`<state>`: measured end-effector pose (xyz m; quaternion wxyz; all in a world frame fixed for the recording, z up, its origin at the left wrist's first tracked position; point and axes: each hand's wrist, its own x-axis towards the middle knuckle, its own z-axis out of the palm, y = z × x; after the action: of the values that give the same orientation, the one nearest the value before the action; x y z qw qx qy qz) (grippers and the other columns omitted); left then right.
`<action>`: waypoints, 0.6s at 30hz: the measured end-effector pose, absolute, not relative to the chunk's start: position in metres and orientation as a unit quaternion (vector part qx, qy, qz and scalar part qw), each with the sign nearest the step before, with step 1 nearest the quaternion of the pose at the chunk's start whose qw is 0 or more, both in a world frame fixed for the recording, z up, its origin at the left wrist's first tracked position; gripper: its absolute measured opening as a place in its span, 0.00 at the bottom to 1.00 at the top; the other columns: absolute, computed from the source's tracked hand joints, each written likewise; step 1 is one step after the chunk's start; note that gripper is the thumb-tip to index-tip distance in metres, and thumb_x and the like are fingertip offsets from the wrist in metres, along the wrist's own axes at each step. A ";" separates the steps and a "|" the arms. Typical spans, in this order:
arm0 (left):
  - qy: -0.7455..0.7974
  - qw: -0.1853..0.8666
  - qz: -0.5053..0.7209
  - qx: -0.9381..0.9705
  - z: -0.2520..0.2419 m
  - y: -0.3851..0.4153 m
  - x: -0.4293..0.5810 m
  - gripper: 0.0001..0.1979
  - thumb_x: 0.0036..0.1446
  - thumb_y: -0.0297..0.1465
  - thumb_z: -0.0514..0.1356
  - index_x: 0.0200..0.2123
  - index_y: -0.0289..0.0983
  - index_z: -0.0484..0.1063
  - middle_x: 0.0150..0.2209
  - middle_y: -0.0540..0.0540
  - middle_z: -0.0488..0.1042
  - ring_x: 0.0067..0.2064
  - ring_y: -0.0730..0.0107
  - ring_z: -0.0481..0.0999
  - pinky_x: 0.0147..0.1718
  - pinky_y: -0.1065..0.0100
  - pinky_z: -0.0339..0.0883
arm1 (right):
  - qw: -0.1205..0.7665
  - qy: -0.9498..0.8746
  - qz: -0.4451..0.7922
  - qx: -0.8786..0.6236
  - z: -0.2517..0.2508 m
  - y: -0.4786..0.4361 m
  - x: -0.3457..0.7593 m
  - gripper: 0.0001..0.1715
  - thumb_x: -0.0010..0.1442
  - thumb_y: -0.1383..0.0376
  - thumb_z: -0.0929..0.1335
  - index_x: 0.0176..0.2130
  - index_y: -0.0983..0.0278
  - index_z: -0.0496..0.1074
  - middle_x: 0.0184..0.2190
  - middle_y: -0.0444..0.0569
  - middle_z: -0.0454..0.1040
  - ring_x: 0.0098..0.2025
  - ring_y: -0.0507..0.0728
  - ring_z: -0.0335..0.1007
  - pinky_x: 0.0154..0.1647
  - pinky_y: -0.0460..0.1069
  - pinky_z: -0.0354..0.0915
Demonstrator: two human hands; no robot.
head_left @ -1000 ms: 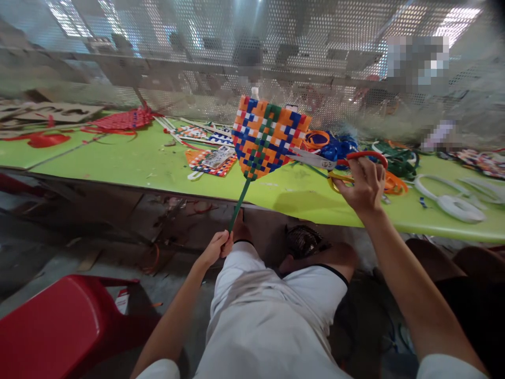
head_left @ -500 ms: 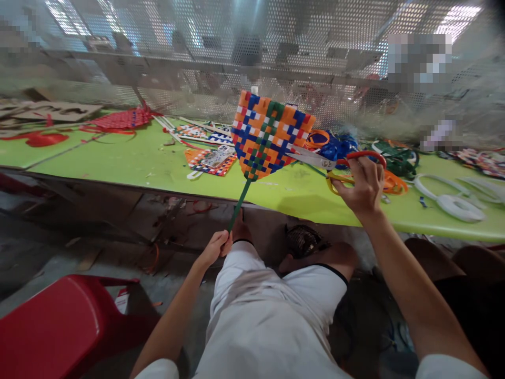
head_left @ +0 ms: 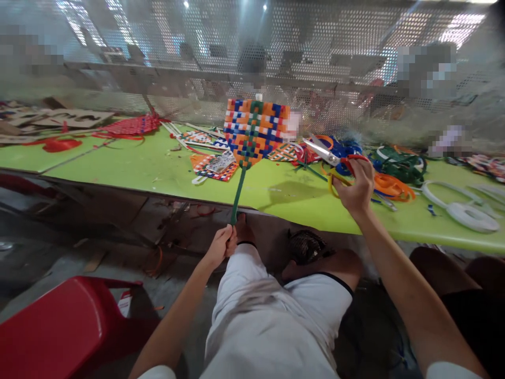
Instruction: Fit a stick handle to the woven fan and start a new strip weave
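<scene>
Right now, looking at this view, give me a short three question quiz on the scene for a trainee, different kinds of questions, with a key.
1. True or false: the left hand grips the woven fan by its green handle.
2. Multiple choice: what does the right hand hold? A. a red chair B. scissors C. a white strap coil
3. Fill in: the fan's woven head is held up over the ______ table.

Key:
1. True; the fist is closed round the handle's lower end.
2. B; fingers pass through the red and yellow loops, blades open and apart from the fan.
3. Green.
</scene>
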<state>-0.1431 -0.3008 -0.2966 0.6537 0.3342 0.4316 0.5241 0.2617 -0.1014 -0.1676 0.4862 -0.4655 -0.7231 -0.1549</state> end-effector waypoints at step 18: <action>0.793 0.105 0.463 0.381 -0.126 -0.123 -0.237 0.12 0.76 0.35 0.49 0.44 0.39 0.70 0.36 0.42 0.76 0.39 0.56 0.80 0.36 0.65 0.69 | 0.465 -0.655 -0.086 -0.589 -0.211 0.092 0.279 0.29 0.55 0.50 0.72 0.51 0.62 0.80 0.56 0.66 0.79 0.59 0.76 0.72 0.65 0.71 0.65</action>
<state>-0.2369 -0.1226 -0.1256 0.1051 0.3808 0.7934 0.4631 0.2789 0.0921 -0.2108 0.4650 -0.5890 -0.6555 -0.0856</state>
